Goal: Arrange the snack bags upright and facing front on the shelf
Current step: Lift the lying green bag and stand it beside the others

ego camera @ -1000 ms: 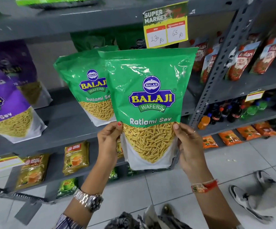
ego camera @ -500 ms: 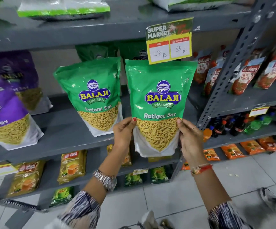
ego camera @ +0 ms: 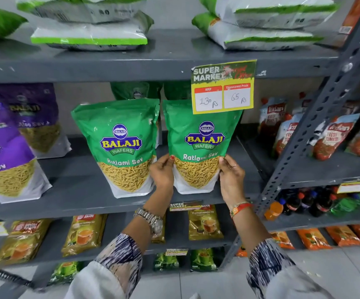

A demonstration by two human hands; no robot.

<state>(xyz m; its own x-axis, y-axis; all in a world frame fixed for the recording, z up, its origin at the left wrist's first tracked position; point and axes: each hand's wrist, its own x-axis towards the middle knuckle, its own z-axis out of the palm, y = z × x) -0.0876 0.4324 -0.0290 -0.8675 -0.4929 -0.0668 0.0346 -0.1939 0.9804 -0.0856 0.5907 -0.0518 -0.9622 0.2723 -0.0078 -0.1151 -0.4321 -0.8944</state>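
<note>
A green Ratlami Sev bag (ego camera: 200, 134) stands upright, front facing me, on the grey middle shelf (ego camera: 84, 190). My left hand (ego camera: 162, 172) grips its lower left edge and my right hand (ego camera: 232, 178) grips its lower right edge. Its base rests on or just above the shelf board. A second green Ratlami Sev bag (ego camera: 120, 145) stands upright right beside it on the left, front facing out. More green bags (ego camera: 135, 91) stand behind, mostly hidden. Purple Aloo Sev bags (ego camera: 4, 160) lean at the far left.
A price tag (ego camera: 223, 87) hangs from the upper shelf edge over the held bag's top. White and green bags (ego camera: 88, 24) lie flat above. A perforated upright post (ego camera: 317, 130) borders the right. Tomato pouches (ego camera: 334, 134), tea packets (ego camera: 205, 223) and bottles (ego camera: 304, 201) fill neighbouring shelves.
Both hands carried the green bag forward and down onto the middle shelf, beside the other green bag. My view moved closer and tilted up.
</note>
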